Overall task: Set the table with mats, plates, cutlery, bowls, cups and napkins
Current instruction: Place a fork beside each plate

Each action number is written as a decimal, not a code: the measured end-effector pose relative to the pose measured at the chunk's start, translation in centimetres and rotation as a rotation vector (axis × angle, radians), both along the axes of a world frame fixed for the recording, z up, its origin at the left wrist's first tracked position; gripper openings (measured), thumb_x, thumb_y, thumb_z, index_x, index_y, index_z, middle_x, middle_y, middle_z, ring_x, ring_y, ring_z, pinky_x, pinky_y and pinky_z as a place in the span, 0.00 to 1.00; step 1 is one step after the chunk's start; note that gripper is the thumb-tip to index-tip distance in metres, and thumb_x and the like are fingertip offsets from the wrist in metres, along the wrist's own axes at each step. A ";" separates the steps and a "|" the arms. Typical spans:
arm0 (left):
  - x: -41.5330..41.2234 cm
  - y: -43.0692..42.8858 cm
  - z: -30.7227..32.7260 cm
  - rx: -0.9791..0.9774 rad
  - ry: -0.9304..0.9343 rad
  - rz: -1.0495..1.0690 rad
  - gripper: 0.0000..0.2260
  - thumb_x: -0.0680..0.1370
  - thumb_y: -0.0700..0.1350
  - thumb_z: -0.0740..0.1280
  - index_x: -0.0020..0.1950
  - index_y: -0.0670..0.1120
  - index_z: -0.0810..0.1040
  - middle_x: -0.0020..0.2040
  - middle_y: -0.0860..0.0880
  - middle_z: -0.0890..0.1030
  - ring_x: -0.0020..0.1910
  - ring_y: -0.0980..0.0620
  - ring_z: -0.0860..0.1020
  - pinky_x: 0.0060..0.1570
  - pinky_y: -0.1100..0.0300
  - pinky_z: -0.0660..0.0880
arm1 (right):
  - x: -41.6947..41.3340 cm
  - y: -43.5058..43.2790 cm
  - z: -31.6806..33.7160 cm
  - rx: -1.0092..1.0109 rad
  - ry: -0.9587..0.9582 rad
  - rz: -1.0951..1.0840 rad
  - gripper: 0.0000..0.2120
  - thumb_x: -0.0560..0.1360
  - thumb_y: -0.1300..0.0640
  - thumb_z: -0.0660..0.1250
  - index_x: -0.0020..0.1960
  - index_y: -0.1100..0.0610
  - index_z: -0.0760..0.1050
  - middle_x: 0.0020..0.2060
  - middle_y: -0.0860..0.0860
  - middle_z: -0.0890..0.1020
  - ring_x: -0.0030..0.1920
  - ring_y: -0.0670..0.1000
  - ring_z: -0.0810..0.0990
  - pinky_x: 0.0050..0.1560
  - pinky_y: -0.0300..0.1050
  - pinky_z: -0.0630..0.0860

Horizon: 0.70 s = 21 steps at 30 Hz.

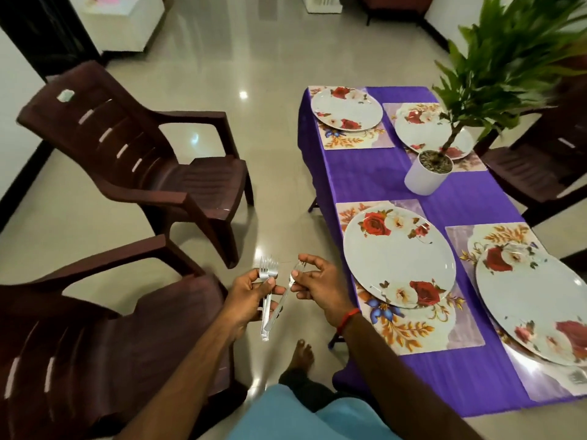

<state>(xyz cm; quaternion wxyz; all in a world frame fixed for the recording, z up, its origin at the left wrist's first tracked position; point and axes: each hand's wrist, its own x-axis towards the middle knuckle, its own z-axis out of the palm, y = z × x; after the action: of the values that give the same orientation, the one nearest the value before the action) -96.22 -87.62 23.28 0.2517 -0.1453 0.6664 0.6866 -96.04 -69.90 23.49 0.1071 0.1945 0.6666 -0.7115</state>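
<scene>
My left hand (246, 298) grips a bunch of steel forks (267, 274), tines up, over the floor left of the table. My right hand (320, 287) pinches a single fork (287, 292) near its neck, its handle slanting down toward the bunch. The table has a purple cloth (378, 182) with floral mats, each under a white rose-patterned plate: near left plate (398, 257), near right plate (533, 300), far left plate (346, 108), far right plate (422, 128). The near left mat (409, 328) lies just right of my right wrist.
A white pot with a green plant (428, 174) stands mid-table, partly covering the far right plate. Two brown plastic armchairs, the nearer armchair (104, 350) and the farther armchair (143, 154), stand left of me on the tiled floor; another chair (540, 173) is at the table's right.
</scene>
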 end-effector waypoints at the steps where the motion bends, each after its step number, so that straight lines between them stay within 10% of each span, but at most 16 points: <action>1: -0.7 0.4 0.0 -0.005 -0.003 -0.006 0.08 0.83 0.42 0.67 0.62 0.45 0.79 0.47 0.43 0.87 0.33 0.47 0.82 0.35 0.56 0.80 | -0.6 0.4 -0.3 -0.007 -0.004 -0.013 0.19 0.76 0.62 0.74 0.66 0.57 0.75 0.41 0.60 0.86 0.39 0.55 0.85 0.39 0.45 0.83; 9: -9.7 4.8 -0.3 -0.076 -0.016 -0.123 0.06 0.84 0.43 0.66 0.60 0.46 0.78 0.49 0.43 0.87 0.40 0.40 0.83 0.47 0.43 0.82 | -8.5 5.2 -1.9 -0.048 -0.013 -0.123 0.20 0.76 0.63 0.73 0.67 0.57 0.75 0.42 0.60 0.86 0.40 0.54 0.86 0.42 0.46 0.83; 21: -18.4 10.9 0.0 -0.075 -0.058 -0.223 0.07 0.84 0.41 0.65 0.61 0.46 0.79 0.48 0.42 0.87 0.40 0.37 0.85 0.39 0.48 0.83 | -14.0 11.1 -2.5 -0.029 -0.016 -0.419 0.19 0.75 0.64 0.74 0.65 0.58 0.77 0.41 0.59 0.86 0.35 0.49 0.83 0.35 0.41 0.79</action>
<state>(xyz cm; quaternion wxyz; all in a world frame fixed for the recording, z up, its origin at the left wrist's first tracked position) -114.62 -76.76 23.24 0.3401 -0.0993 0.6963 0.6242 -110.08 -58.84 20.95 -0.0352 0.3333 0.6004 -0.7261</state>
